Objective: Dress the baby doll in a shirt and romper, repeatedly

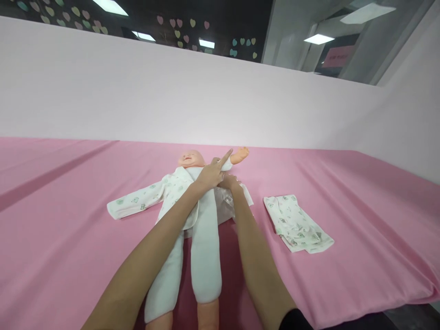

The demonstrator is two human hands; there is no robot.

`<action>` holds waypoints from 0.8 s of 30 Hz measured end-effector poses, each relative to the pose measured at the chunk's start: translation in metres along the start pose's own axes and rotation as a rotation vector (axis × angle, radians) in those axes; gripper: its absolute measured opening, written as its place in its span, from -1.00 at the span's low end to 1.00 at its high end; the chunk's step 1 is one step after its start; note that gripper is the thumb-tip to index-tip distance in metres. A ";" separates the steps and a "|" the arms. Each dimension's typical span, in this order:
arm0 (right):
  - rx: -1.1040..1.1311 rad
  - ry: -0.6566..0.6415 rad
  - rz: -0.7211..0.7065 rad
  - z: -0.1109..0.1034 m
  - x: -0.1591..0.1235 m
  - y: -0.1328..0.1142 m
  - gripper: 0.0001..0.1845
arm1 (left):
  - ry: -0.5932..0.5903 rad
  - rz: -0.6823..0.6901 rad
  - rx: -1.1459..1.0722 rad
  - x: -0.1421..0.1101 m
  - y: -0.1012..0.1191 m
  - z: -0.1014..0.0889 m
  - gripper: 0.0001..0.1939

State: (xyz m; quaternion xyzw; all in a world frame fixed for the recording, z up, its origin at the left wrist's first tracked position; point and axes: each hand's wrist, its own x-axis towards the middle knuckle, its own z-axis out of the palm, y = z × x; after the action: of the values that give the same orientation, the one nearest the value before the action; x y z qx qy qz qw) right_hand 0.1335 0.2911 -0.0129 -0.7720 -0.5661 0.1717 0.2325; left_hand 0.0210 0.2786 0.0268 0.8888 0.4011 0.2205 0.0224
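Observation:
A baby doll (191,158) lies on its back on the pink table cover (360,197), head away from me. It wears a white printed shirt (151,195) and white leg covers (205,247). My left hand (211,173) rests on the doll's chest near its right-side shoulder, index finger stretched out and the other fingers curled on the shirt fabric. My right hand (229,182) lies just beside it, fingers closed on the shirt's edge at that shoulder. The doll's bare arm (239,156) sticks up beyond my hands.
Folded white printed trousers (295,223) lie on the cover to the right of the doll. A pale pink partition (172,91) rises behind the table. The table's front right edge (405,300) drops off near me.

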 end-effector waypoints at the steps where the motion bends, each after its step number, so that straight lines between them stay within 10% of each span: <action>1: -0.012 0.010 0.031 0.005 0.000 0.003 -0.57 | -0.003 0.002 0.009 0.000 0.000 -0.001 -0.32; 13: 0.317 0.559 0.173 -0.074 -0.008 0.035 -0.73 | -0.162 0.012 0.436 0.000 0.005 0.017 -0.32; 24: 0.214 0.544 -0.051 -0.068 -0.016 0.003 -0.61 | -0.249 -0.063 0.533 -0.003 0.016 0.042 -0.43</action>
State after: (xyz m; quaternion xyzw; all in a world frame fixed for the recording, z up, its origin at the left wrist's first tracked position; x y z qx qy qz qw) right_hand 0.1671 0.2634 0.0424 -0.7462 -0.4810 0.0113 0.4601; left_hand 0.0476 0.2708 -0.0086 0.8708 0.4663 -0.0042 -0.1559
